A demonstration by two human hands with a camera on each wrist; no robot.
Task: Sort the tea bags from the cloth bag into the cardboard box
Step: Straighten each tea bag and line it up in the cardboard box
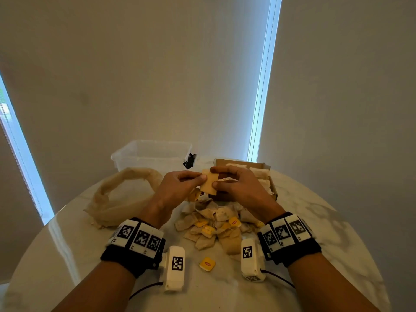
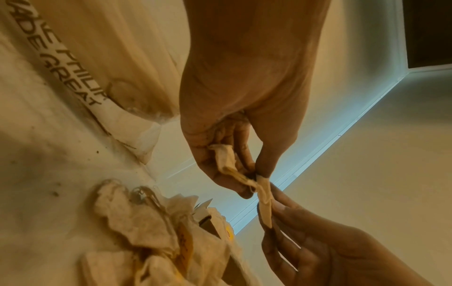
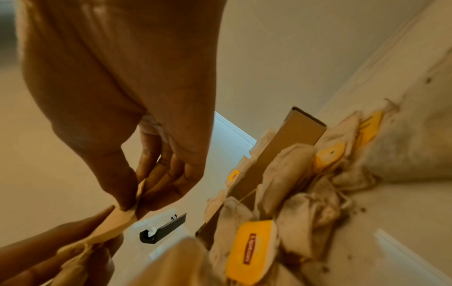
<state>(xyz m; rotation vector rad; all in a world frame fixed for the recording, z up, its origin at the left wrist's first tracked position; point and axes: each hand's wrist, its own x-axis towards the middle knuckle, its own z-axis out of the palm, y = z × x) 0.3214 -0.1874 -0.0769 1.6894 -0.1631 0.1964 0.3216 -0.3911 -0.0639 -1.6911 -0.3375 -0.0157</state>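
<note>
Both hands, left hand and right hand, pinch one tea bag above the loose tea-bag pile, beside the table's bare left half. The cardboard box holds tea bags; the cloth bag lies slumped open.

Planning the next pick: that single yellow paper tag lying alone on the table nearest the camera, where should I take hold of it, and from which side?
Pinch the small yellow paper tag by two opposite edges, coming straight down from above. It lies flat on the white marble table, apart from the pile of loose tea bags, so nothing crowds its sides. Being thin and flat, it may need an edge lifted first.
</note>
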